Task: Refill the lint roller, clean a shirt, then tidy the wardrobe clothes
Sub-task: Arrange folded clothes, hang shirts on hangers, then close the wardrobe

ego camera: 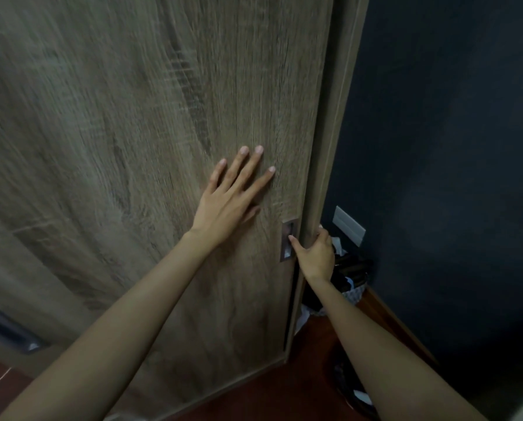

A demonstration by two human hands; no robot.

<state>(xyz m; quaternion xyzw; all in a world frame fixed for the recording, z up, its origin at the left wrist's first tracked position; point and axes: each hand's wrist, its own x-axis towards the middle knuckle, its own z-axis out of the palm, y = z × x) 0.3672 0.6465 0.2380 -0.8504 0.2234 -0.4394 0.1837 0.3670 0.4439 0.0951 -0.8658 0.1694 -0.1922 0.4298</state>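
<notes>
A wood-grain sliding wardrobe door (126,147) fills most of the view and hides the clothes inside. My left hand (228,196) lies flat on its panel with the fingers straight and spread. My right hand (315,253) grips the door's right edge, thumb at the recessed metal handle (288,240) and fingers curled round the edge. A narrow dark gap shows below that hand along the door's edge. No lint roller or shirt is in view.
A dark blue wall (451,147) stands to the right, carrying a white wall plate (349,225). A basket with dark clothes (349,278) sits in the corner on the reddish wood floor (309,372). A second recessed handle (8,332) shows at lower left.
</notes>
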